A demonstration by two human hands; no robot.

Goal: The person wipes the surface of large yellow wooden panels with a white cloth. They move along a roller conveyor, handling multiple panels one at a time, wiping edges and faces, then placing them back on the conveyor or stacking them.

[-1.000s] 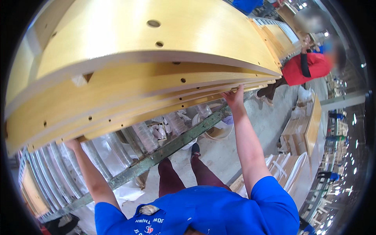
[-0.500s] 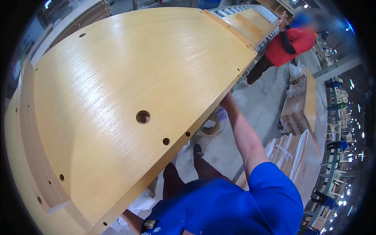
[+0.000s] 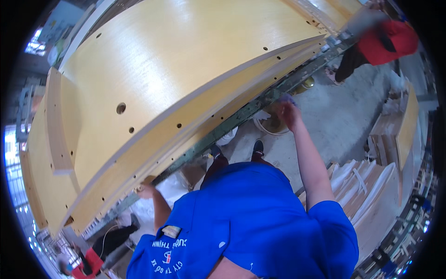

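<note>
A large pale-yellow wooden panel (image 3: 186,60) with drilled round holes spreads across the left and top of the view. Beneath its curved near edge shows a second pale wooden panel (image 3: 160,139), on a dark green rail (image 3: 241,116). My left hand (image 3: 147,189) is at the near left edge of the lower panel; its fingers are partly hidden and their grip is unclear. Away from the panels, my right hand (image 3: 290,114) hangs above a bucket (image 3: 274,126), smeared by motion. Something purplish (image 3: 287,99) shows beside its fingers; whether the hand holds it, I cannot tell.
A wooden strip (image 3: 59,125) stands along the panel's left end. A person in a red shirt (image 3: 390,43) is at the far right. Wrapped stacked boards (image 3: 362,186) stand to my right, with another board stack (image 3: 395,125) beyond. White plastic sheeting (image 3: 174,190) lies near my left arm.
My right hand has moved out from the panel's edge to above the bucket. The lower panel and green rail have come into view. My left hand now shows at the near edge.
</note>
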